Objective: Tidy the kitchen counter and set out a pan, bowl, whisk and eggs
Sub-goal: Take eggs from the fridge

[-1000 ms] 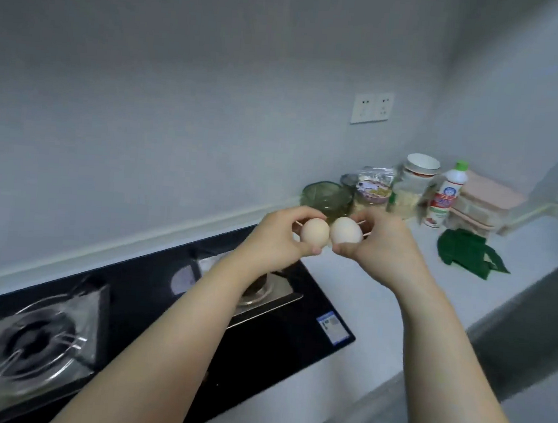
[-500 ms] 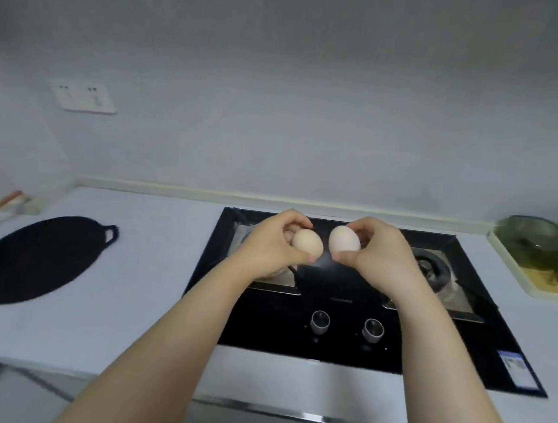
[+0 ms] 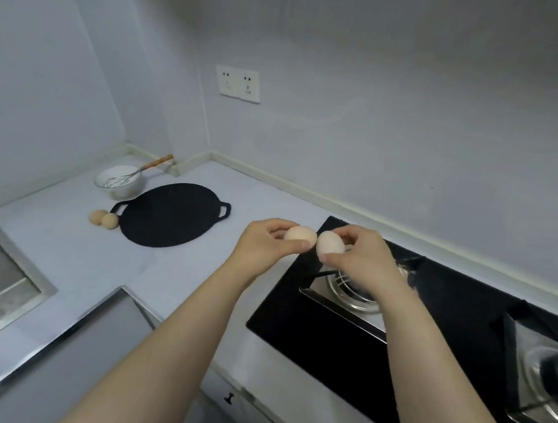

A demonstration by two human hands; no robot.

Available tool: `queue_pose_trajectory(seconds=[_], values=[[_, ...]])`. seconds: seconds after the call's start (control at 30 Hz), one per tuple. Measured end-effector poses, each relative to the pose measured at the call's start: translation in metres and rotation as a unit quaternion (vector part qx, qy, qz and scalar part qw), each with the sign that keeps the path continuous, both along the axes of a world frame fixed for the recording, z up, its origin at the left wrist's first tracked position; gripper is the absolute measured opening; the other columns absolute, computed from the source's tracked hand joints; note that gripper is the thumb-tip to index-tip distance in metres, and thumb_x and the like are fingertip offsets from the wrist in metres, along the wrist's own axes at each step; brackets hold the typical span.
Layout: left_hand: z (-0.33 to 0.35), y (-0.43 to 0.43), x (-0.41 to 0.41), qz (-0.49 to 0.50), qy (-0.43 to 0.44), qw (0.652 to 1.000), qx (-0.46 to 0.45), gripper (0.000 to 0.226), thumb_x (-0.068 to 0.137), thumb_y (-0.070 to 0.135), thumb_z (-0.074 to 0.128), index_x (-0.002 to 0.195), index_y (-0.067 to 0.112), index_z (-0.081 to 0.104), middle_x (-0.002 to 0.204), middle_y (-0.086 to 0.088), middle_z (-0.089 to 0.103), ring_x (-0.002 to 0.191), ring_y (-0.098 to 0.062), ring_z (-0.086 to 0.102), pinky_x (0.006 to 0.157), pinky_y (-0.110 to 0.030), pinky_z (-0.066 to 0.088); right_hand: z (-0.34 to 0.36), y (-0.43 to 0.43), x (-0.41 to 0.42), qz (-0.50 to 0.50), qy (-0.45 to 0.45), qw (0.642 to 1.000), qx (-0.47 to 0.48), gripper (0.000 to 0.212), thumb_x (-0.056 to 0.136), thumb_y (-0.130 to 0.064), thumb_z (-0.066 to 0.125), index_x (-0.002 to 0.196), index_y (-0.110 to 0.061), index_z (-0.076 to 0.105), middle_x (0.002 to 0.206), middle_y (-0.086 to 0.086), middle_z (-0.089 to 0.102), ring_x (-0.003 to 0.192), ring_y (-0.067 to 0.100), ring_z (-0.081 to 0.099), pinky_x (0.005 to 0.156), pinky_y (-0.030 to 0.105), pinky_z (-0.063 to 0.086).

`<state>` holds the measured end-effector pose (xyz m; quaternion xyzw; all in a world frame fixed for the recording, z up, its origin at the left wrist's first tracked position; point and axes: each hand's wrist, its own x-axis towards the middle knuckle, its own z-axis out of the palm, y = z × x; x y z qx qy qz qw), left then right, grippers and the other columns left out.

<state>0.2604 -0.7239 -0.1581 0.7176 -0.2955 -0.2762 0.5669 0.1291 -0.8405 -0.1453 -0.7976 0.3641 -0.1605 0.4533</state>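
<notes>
Pale countertop (image 3: 194, 271) runs in an L along two walls, with a raised ledge at the back edge. Black glass gas hob (image 3: 295, 331) takes the right side, and its left edge sits well clear of everything else. Steel sink (image 3: 20, 254) is cut into the near left, with its rim flush to the counter. Flat black pan (image 3: 170, 215) with two loop handles lies flat mid-counter, nothing on it. There's a broad bare strip of counter between the pan and the hob, and another between the pan and the sink. White bowl (image 3: 121, 183) sits in the back corner just behind the pan's left handle, close to it, contact unclear. Whisk (image 3: 142, 168) leans in the bowl, with its wooden handle sticking out over the rim toward the corner ledge. Left hand (image 3: 265, 246) grasps a tan egg (image 3: 299, 235), thumb under and fingers curled over. Right hand (image 3: 358, 256) pinches a paler egg (image 3: 329, 246) between thumb and fingertips. Both are held in the air over the hob's rear left corner, just ahead of the left burner (image 3: 347, 295). The held eggs are end to end, touching or nearly so, can't tell which. Pair of brown eggs (image 3: 108, 221) rests on the counter against each other, right beside the pan's left handle and well apart from the hands.
</notes>
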Motion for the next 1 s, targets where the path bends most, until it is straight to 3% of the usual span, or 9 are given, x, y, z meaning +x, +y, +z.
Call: queue_pose_trajectory(seconds=[0.17,0.27,0.37,0.5,0.6,0.67,0.77,0.87,1.0], values=[[-0.013,0.026,0.041,0.046,0.029,0.998,0.013,0.032,0.07,0.017,0.082,0.1,0.016,0.069,0.087,0.005,0.07,0.08,-0.005,0.065,0.074,-0.016,0.049,-0.008,0.013,0.056,0.041,-0.007,0.998,0.039,0.036,0.07,-0.013,0.08,0.102,-0.019,0.065,0.103,0.0,0.066,0.09,0.019,0.064,0.08,0.032,0.052],[-0.023,0.054,0.083,0.065,0.031,0.997,0.025,0.032,0.07,0.016,0.082,0.1,0.016,0.069,0.089,0.001,0.071,0.083,-0.009,0.067,0.083,-0.024,0.052,-0.015,0.035,0.102,0.08,0.003,0.996,0.04,0.033,0.072,-0.013,0.079,0.101,-0.021,0.064,0.102,-0.001,0.065,0.083,0.017,0.062,0.07,0.022,0.047],[-0.03,0.08,0.132,0.053,0.02,0.998,0.04,0.032,0.07,0.013,0.081,0.1,0.018,0.07,0.092,0.001,0.073,0.088,-0.012,0.068,0.087,-0.027,0.052,-0.026,0.059,0.15,0.096,0.012,0.995,0.021,0.033,0.074,-0.016,0.077,0.103,-0.021,0.064,0.102,-0.004,0.063,0.089,0.014,0.06,0.063,0.016,0.041],[-0.039,0.12,0.207,0.035,0.012,0.997,0.062,0.024,0.074,0.008,0.078,0.091,0.024,0.07,0.086,0.006,0.071,0.084,-0.008,0.067,0.08,-0.02,0.054,-0.045,0.1,0.228,0.089,0.016,0.996,0.004,0.032,0.075,-0.016,0.075,0.104,-0.02,0.065,0.102,-0.003,0.064,0.088,0.013,0.058,0.061,0.016,0.041],[-0.052,0.153,0.26,0.036,0.019,0.995,0.09,0.02,0.078,0.011,0.076,0.09,0.024,0.067,0.085,0.011,0.067,0.081,-0.003,0.064,0.062,-0.006,0.048,-0.058,0.132,0.284,0.103,0.039,0.994,0.004,0.032,0.074,-0.015,0.076,0.103,-0.021,0.064,0.099,-0.006,0.062,0.091,0.013,0.057,0.069,0.02,0.041],[-0.066,0.176,0.292,0.046,0.017,0.992,0.112,0.018,0.08,0.015,0.074,0.091,0.025,0.065,0.085,0.013,0.064,0.081,-0.001,0.06,0.06,-0.005,0.045,-0.069,0.151,0.319,0.12,0.057,0.991,0.004,0.033,0.073,-0.015,0.077,0.102,-0.022,0.064,0.098,-0.008,0.061,0.094,0.013,0.057,0.074,0.022,0.043],[-0.091,0.212,0.343,0.073,0.013,0.985,0.156,0.012,0.078,0.019,0.073,0.088,0.021,0.066,0.08,0.014,0.059,0.084,-0.008,0.059,0.074,-0.018,0.045,-0.089,0.183,0.375,0.122,0.085,0.989,0.013,0.042,0.071,-0.02,0.077,0.11,-0.02,0.06,0.103,-0.005,0.058,0.097,0.015,0.058,0.078,0.025,0.046],[-0.121,0.244,0.392,0.101,0.014,0.973,0.208,0.017,0.076,0.025,0.071,0.092,0.019,0.069,0.087,0.007,0.065,0.087,-0.014,0.061,0.084,-0.032,0.049,-0.114,0.211,0.424,0.11,0.127,0.986,0.013,0.032,0.074,-0.024,0.073,0.102,-0.018,0.06,0.094,-0.005,0.058,0.089,0.015,0.058,0.071,0.026,0.046],[-0.146,0.259,0.43,0.153,0.007,0.954,0.256,0.019,0.081,0.03,0.067,0.093,0.015,0.066,0.092,0.001,0.067,0.086,-0.017,0.061,0.076,-0.03,0.047,-0.145,0.231,0.462,0.122,0.16,0.98,0.013,0.03,0.075,-0.023,0.07,0.102,-0.017,0.06,0.095,-0.002,0.061,0.087,0.016,0.059,0.071,0.028,0.049]])
